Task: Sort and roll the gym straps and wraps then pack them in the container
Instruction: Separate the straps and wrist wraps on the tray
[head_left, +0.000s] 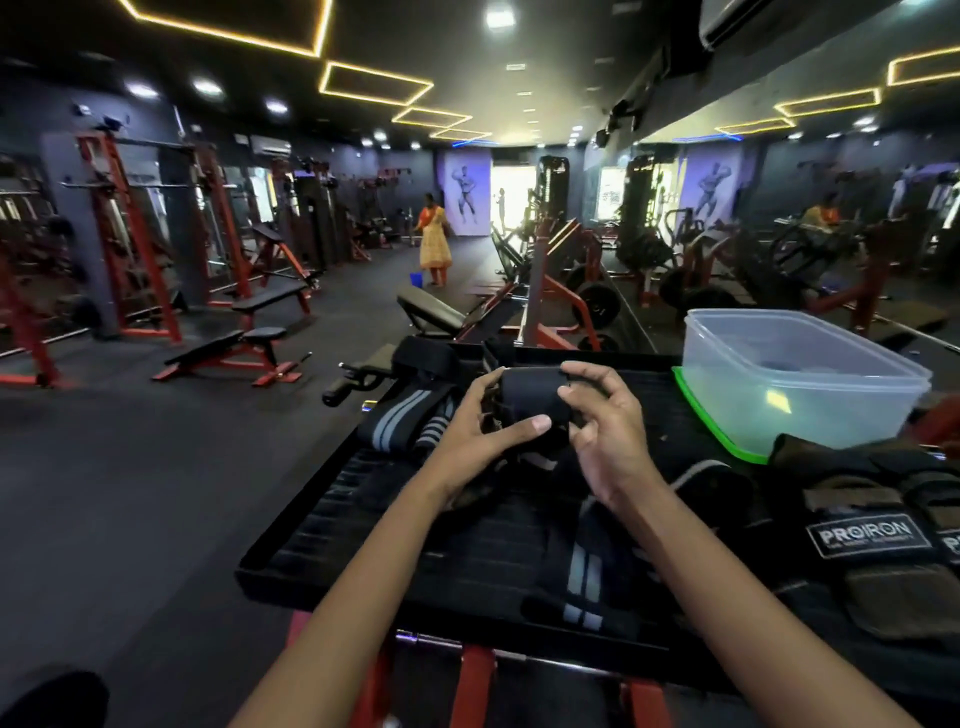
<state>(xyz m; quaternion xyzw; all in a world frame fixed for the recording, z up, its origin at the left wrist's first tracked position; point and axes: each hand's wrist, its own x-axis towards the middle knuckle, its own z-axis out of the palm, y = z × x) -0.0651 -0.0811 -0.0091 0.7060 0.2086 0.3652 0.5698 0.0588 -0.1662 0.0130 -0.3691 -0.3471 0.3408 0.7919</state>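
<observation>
Both hands raised over a black ribbed mat (363, 525) on a red-framed gym bench. Between them, a black fabric wrap (530, 397), partly rolled into a short bundle, held just above the mat. Left hand (480, 431) grips the roll's left end, thumb stretched along its underside, fingers curled over the top. Right hand (605, 421) pinches the right end, forefinger on top, thumb at the front. A loose black tail hangs from the bundle toward the mat. On the mat to the left: black straps with grey stripes (402, 423). Near the front edge: another black strap with grey stripes (582, 577), lying flat. Far right: brown-and-black lifting gloves with a white "PROIRON" label (878, 540). Behind them, a clear plastic rectangular container (800, 384) sitting on a green lid (711, 431), well apart from the hands.
</observation>
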